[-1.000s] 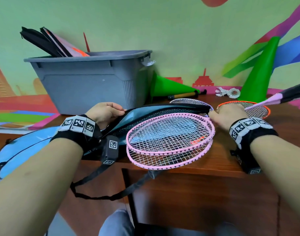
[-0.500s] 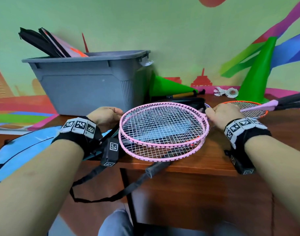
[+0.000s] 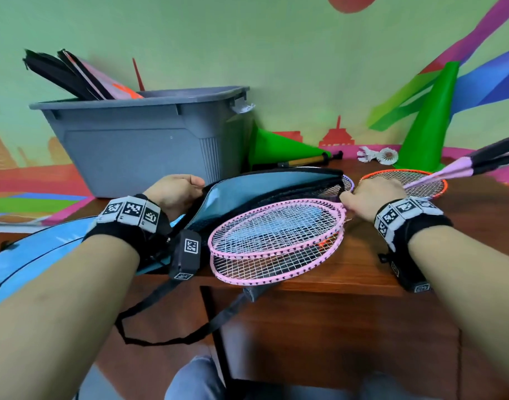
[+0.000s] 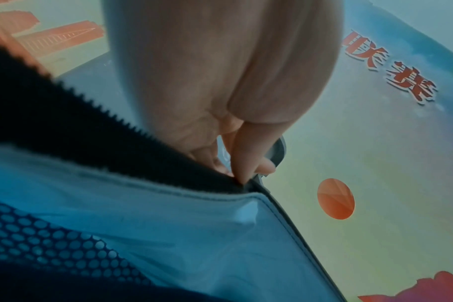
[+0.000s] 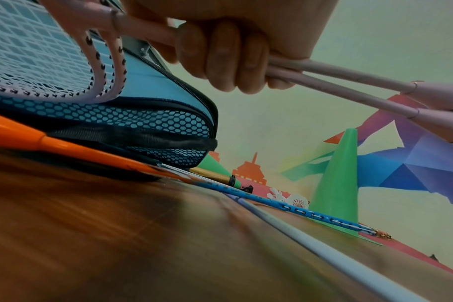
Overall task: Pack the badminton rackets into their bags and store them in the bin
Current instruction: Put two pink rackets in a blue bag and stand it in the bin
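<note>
Two pink rackets (image 3: 276, 238) lie stacked over the table's front edge, heads toward me. My right hand (image 3: 371, 197) grips both pink shafts (image 5: 336, 75) together just behind the heads. A blue racket bag (image 3: 262, 189) with black mesh and zip lies on the table, its flap lifted. My left hand (image 3: 175, 192) pinches the bag's zip edge (image 4: 236, 181) and holds it up. The pink heads sit in front of the bag's mouth, outside it. The grey bin (image 3: 143, 142) stands behind at the left, with dark bags (image 3: 74, 76) sticking out of it.
An orange racket (image 3: 403, 183) and a purple-rimmed one (image 3: 347, 183) lie on the wooden table (image 3: 363, 272) to the right. Two green cones (image 3: 426, 119), shuttlecocks (image 3: 386, 155) and a small pump (image 3: 308, 161) sit along the wall. Another blue bag (image 3: 31, 255) lies at left; a strap (image 3: 161, 330) hangs down.
The pink rackets swung left over the bag half a second ago, then came back right and lower. The bag's flap, flat then, is lifted again by my left hand.
</note>
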